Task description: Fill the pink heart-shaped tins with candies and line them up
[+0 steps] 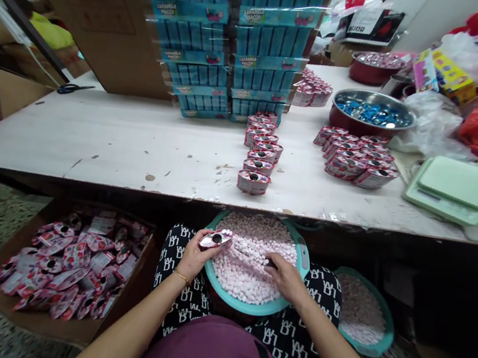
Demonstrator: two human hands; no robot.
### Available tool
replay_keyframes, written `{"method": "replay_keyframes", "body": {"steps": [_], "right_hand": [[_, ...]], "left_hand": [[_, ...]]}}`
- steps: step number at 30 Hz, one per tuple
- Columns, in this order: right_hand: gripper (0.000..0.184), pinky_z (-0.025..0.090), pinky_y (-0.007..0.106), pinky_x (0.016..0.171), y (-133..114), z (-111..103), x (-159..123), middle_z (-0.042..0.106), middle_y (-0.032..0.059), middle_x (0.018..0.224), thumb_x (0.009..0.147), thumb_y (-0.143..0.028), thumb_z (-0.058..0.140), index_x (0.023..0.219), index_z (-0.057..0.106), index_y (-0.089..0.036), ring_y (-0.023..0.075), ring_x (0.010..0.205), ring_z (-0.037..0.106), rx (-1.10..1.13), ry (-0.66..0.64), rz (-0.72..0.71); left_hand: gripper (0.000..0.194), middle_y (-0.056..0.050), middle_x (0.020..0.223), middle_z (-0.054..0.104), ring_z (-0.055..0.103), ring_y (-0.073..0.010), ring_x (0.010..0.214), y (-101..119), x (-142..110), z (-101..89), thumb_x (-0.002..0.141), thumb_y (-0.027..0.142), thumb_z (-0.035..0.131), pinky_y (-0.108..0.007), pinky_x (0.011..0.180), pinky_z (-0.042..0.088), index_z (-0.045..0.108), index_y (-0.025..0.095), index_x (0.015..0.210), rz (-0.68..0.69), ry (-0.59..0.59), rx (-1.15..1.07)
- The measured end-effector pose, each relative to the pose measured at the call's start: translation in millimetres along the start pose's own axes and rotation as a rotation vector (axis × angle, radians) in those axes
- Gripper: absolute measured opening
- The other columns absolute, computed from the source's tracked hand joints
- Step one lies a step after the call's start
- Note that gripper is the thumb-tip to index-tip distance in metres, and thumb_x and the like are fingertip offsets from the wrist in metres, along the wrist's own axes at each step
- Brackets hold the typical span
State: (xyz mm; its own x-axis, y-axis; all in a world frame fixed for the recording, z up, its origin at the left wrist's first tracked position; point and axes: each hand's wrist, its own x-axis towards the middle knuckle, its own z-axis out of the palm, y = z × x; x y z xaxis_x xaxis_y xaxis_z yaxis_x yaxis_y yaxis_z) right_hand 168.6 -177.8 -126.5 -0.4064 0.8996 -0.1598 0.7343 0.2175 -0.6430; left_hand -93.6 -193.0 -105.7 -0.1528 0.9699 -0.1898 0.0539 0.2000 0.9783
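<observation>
My left hand is closed round a small red, pink and white printed packet with a dark round opening on its upper side. White pellets show at the packet's right end. The packet is held over the left part of a turquoise basin resting on my lap, full of small white candy-like pellets. Over the basin's right side, my right hand has its fingers bent together among the pellets. A small dark bit shows at its fingertips, but I cannot tell what it is.
On the white table stand a row of similar packets, a packet cluster, teal display boxes, a metal bowl and a green scale. A carton of packets is at left; another basin sits at right.
</observation>
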Motion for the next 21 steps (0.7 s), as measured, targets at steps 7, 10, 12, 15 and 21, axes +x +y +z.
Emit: {"method": "replay_keyframes", "body": {"steps": [7, 10, 12, 15, 21], "right_hand": [[0.022, 0.040, 0.032, 0.080, -17, -49, -9, 0.056, 0.0041, 0.099, 0.080, -0.030, 0.041, 0.100, 0.047, -0.023, 0.0173, 0.091, 0.053, -0.007, 0.023, -0.072], [0.021, 0.041, 0.031, 0.079, -17, -56, -11, 0.056, 0.0037, 0.099, 0.080, -0.029, 0.041, 0.100, 0.047, -0.024, 0.0172, 0.090, 0.053, -0.036, 0.022, -0.058], [0.022, 0.041, 0.031, 0.079, -15, -58, -13, 0.056, 0.0032, 0.099, 0.079, -0.029, 0.041, 0.100, 0.047, -0.024, 0.0169, 0.089, 0.054, -0.046, 0.020, -0.041], [0.022, 0.042, 0.031, 0.078, -13, -60, -17, 0.057, 0.0028, 0.097, 0.079, -0.030, 0.041, 0.099, 0.047, -0.024, 0.0169, 0.089, 0.054, -0.055, 0.026, -0.018], [0.023, 0.042, 0.031, 0.078, -21, -68, -18, 0.057, 0.0035, 0.099, 0.080, -0.031, 0.040, 0.101, 0.048, -0.024, 0.0168, 0.088, 0.054, -0.104, 0.032, -0.048]], "left_hand": [[0.046, -0.004, 0.095, 0.062, 0.059, -0.0163, 0.086, -11, -1, 16.4, 0.058, 0.029, 0.069, -0.029, 0.081, 0.044, 0.046, 0.018, 0.097, 0.004, -0.016, -0.130], [0.046, -0.003, 0.091, 0.062, 0.059, -0.0158, 0.083, -12, 3, 27.6, 0.057, 0.028, 0.071, -0.029, 0.079, 0.045, 0.046, 0.017, 0.094, 0.025, -0.031, -0.188], [0.045, -0.003, 0.088, 0.061, 0.059, -0.0152, 0.081, -12, 8, 31.9, 0.056, 0.027, 0.071, -0.029, 0.078, 0.045, 0.047, 0.017, 0.093, 0.051, -0.032, -0.183], [0.044, -0.002, 0.086, 0.061, 0.059, -0.0149, 0.079, -11, 14, 33.2, 0.055, 0.027, 0.071, -0.029, 0.076, 0.046, 0.048, 0.016, 0.092, 0.080, -0.018, -0.159], [0.037, -0.003, 0.095, 0.060, 0.058, -0.0158, 0.088, -11, 15, 31.9, 0.059, 0.024, 0.067, -0.031, 0.082, 0.044, 0.050, 0.018, 0.092, 0.146, -0.075, -0.048]]}}
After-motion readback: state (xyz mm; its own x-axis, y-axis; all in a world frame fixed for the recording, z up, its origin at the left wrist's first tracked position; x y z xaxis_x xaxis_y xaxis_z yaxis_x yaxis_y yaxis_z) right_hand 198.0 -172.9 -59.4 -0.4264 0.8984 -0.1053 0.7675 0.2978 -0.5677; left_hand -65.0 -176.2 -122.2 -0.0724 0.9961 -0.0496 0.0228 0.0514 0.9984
